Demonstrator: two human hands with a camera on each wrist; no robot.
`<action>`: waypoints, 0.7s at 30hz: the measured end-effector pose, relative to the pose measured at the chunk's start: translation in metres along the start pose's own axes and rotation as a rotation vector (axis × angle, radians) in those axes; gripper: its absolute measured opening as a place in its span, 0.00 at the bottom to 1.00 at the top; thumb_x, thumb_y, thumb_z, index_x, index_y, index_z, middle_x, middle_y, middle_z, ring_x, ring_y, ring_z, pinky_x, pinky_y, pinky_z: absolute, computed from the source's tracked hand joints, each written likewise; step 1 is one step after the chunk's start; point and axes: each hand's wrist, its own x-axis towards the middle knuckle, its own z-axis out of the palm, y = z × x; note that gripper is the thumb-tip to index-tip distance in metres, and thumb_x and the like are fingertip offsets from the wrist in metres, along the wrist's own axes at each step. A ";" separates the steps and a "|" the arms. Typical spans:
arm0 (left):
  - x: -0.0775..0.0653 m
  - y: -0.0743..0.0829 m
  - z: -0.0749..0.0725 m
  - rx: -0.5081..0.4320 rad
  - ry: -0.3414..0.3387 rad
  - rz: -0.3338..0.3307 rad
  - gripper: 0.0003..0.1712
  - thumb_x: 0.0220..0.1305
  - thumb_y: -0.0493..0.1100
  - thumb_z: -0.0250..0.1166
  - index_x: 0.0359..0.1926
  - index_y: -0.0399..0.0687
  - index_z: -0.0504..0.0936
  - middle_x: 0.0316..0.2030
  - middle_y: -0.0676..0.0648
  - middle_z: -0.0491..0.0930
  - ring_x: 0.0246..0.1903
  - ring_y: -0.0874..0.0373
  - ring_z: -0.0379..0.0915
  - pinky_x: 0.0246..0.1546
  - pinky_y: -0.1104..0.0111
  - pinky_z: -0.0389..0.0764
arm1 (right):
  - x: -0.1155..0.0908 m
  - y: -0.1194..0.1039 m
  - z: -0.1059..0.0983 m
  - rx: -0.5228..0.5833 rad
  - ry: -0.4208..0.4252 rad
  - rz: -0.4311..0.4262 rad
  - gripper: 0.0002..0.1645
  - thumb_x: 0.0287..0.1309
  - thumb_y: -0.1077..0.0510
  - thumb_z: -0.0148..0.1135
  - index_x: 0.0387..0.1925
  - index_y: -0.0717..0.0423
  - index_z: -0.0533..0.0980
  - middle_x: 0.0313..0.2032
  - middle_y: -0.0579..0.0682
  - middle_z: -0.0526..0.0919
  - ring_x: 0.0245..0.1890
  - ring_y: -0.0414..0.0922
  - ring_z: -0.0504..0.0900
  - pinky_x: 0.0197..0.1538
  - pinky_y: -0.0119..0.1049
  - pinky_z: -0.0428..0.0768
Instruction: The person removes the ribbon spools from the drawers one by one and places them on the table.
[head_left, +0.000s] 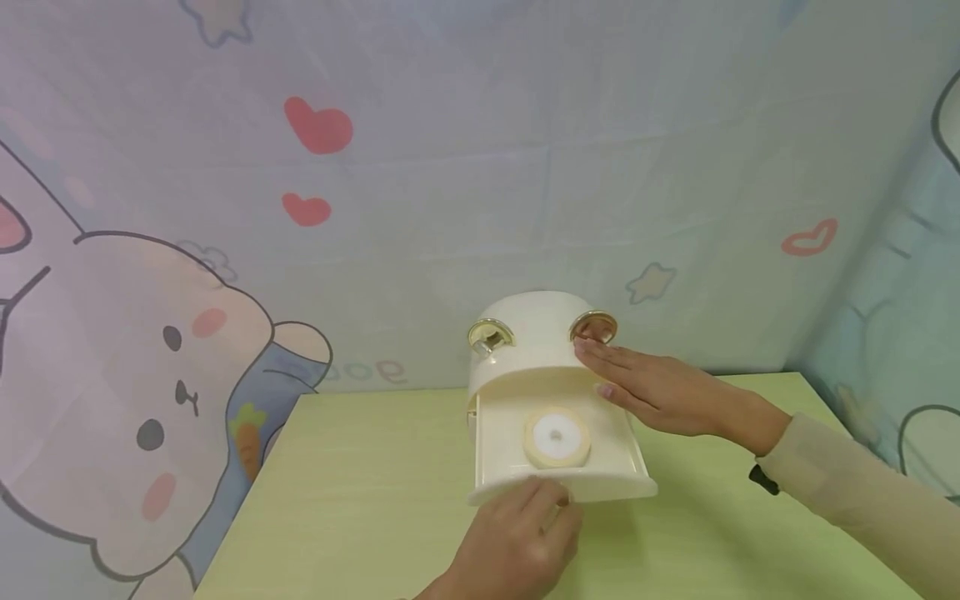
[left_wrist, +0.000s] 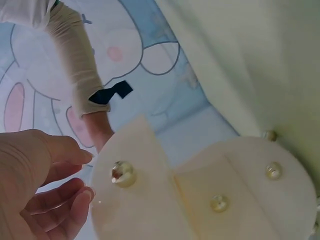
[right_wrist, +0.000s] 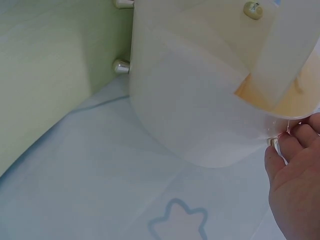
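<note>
A white rounded box (head_left: 542, 321) stands with its drawer (head_left: 502, 454) pulled out toward me. Inside the drawer lies a roll of tape (head_left: 557, 437) with a white centre. My left hand (head_left: 517, 542) is at the drawer front, its fingers loosely bent. In the left wrist view, thumb and fingertips stand apart beside a shiny gold knob (left_wrist: 122, 173) on a white panel. My right hand (head_left: 663, 392) lies along the box's right side with fingers extended. Its fingertips are right by a gold fitting on top, and at the box's rim in the right wrist view.
Another gold-rimmed fitting (head_left: 491, 335) sits on the box's left. Small gold knobs (left_wrist: 273, 170) dot the white body. The box stands on a pale green table (head_left: 360, 500), close to a cartoon-printed cloth backdrop (head_left: 442, 208).
</note>
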 end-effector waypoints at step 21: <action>0.044 -0.060 -0.038 -0.092 -0.233 0.136 0.08 0.60 0.38 0.71 0.31 0.52 0.80 0.34 0.56 0.79 0.27 0.64 0.69 0.26 0.77 0.70 | 0.000 0.002 0.002 0.006 0.006 -0.014 0.36 0.83 0.45 0.44 0.84 0.43 0.51 0.84 0.46 0.53 0.82 0.52 0.60 0.74 0.53 0.72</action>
